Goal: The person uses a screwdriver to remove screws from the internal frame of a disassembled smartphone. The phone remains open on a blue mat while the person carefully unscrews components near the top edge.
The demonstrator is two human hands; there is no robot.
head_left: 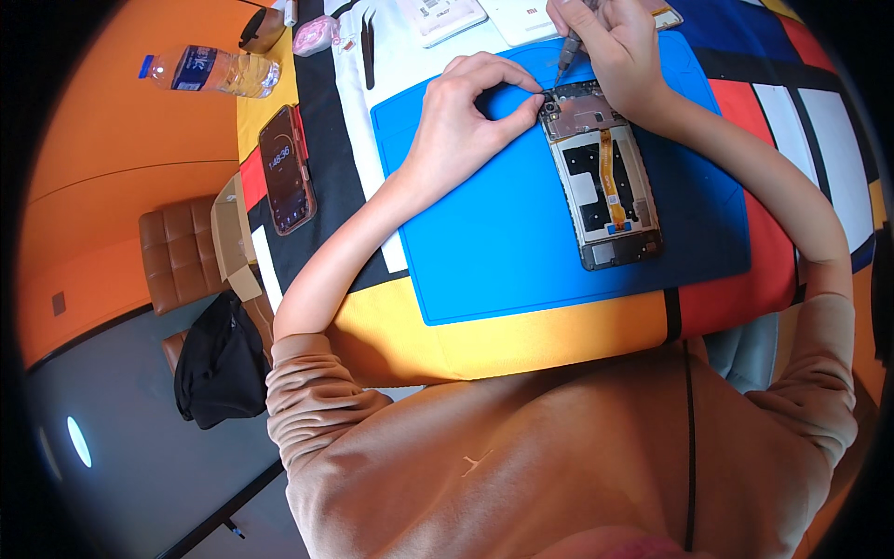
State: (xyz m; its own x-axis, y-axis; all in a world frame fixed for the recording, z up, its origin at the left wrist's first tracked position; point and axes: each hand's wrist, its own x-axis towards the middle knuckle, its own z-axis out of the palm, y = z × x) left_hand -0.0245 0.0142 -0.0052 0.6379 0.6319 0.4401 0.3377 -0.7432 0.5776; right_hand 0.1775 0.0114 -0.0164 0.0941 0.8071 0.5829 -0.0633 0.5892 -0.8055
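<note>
An opened smartphone (pixel 582 182) lies on a blue work mat (pixel 484 252). Its bare frame, circuit board and an orange ribbon cable (pixel 610 182) are exposed. The thumb and forefinger of my left hand (pixel 470 112) pinch the phone's top left corner, beside the camera. My right hand (pixel 622 61) is closed around a slim grey screwdriver (pixel 567 56), held tilted. Its tip points down at the phone's top edge, close to my left fingertips. Whether the tip sits in a screw is too small to tell.
Black tweezers (pixel 368 48), a small pink case (pixel 317 35) and a lit phone (pixel 287 170) lie left of the mat. A water bottle (pixel 212 72) is at the far left. White phone-sized panels (pixel 441 17) lie behind the mat. A patterned cloth (pixel 419 340) covers the table.
</note>
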